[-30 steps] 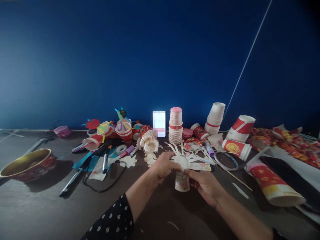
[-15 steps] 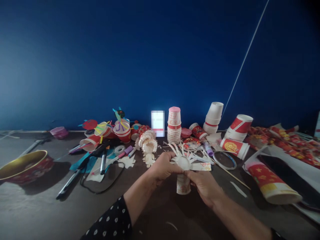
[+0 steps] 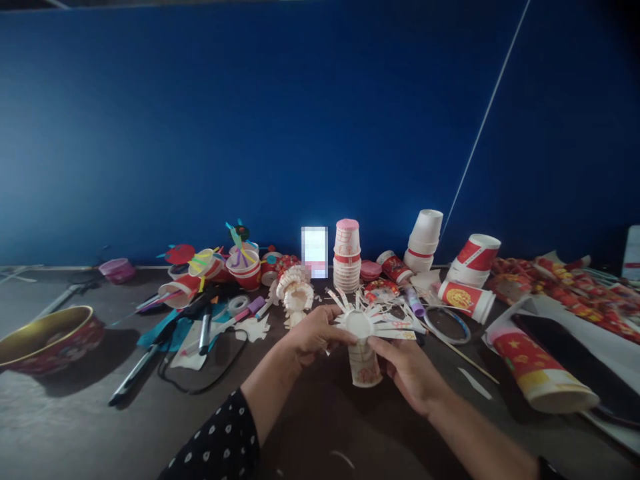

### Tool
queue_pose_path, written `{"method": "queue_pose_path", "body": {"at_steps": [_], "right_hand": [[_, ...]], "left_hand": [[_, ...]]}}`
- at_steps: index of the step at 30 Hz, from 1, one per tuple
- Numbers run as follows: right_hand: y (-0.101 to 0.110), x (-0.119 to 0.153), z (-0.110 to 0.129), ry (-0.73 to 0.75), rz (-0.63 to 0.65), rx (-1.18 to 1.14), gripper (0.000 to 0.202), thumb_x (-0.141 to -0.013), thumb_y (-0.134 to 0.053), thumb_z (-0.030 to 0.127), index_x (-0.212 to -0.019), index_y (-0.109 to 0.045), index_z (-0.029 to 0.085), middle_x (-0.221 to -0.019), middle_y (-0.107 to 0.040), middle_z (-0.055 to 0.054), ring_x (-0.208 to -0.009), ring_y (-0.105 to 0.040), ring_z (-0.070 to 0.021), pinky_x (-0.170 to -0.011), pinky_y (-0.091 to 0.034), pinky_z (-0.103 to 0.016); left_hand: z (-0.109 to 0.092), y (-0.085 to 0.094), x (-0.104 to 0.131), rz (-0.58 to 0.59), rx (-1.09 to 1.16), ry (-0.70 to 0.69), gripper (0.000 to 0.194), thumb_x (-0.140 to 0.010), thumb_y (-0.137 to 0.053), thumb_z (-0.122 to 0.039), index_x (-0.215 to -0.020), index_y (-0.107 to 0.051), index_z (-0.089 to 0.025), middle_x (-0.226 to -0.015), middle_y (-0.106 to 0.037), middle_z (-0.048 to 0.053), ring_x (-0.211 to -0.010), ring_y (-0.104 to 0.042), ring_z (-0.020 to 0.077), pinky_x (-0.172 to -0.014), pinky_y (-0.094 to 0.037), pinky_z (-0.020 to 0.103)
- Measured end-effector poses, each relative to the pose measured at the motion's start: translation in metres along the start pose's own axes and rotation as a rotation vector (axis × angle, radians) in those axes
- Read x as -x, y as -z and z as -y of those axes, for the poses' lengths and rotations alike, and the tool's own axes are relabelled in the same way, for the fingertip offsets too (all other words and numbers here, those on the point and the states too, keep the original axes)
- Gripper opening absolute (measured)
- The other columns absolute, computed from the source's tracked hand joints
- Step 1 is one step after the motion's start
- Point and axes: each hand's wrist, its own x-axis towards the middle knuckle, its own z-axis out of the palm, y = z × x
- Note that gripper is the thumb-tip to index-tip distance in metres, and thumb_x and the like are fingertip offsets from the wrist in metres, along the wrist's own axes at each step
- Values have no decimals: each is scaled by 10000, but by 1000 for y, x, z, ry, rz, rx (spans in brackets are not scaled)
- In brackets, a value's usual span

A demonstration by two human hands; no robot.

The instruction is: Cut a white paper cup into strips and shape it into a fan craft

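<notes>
A white paper cup with its wall cut into strips [image 3: 361,325] is held between my two hands, its round base facing me and the strips fanned outward. My left hand [image 3: 317,333] grips its left side, thumb pressed near the base. On the right, my right hand [image 3: 403,363] grips the lower right edge with thumb and fingers. One wide piece of the cup wall [image 3: 365,365] hangs down between the hands, with faint printing on it. The undersides of both hands' fingers are partly hidden.
Behind the hands stand a cup stack with a pink top [image 3: 347,257] and a lit screen [image 3: 315,253]. Red cups [image 3: 543,373], a dark phone [image 3: 575,360] and wrappers lie right. Markers [image 3: 205,331], decorated cups [image 3: 245,267] and a gold-rimmed bowl [image 3: 55,340] are left.
The cut cup has shifted slightly left and tilted, its hanging piece now slanting to the right. Both hands keep their grip. The view has shifted slightly.
</notes>
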Motion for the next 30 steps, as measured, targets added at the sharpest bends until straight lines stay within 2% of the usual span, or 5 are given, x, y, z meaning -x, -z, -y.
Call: {"method": "queue_pose_path", "body": {"at_steps": [10, 18, 24, 30], "right_hand": [[3, -1, -5, -40, -17, -99, 381, -713, -693, 283, -1086, -633, 229, -1039, -681, -42, -1010, -577, -260, -893, -403, -410], [5, -2, -9, -23, -61, -138, 452, -643, -756, 268, -1077, -633, 231, -1017, -691, -35, -1000, -587, -261, -937, -371, -427], [2, -2, -7, -28, -17, -187, 460, -643, -758, 278, -1081, -627, 233, -1024, -687, -45, -1005, -583, -266, -898, -400, -423], [2, -1, -6, -48, -57, -164, 431, -622, -751, 274, -1035, -645, 208, -948, -703, -54, -957, -598, -272, -865, -417, -419]], "left_hand": [[4, 6, -2, 49, 36, 8, 343, -485, -774, -191, -774, -615, -98, -593, -584, -17, -404, -413, 29, -352, -238, 153], [3, 6, -2, 59, 24, 27, 364, -464, -775, -176, -789, -633, -96, -629, -610, -6, -412, -429, 28, -362, -258, 147], [3, 5, -2, 79, 31, 25, 357, -472, -767, -172, -798, -638, -103, -615, -612, -7, -402, -432, 33, -362, -271, 149], [2, 4, 0, 82, 7, 38, 363, -473, -761, -172, -807, -643, -99, -605, -612, -6, -403, -430, 35, -364, -267, 150]]}}
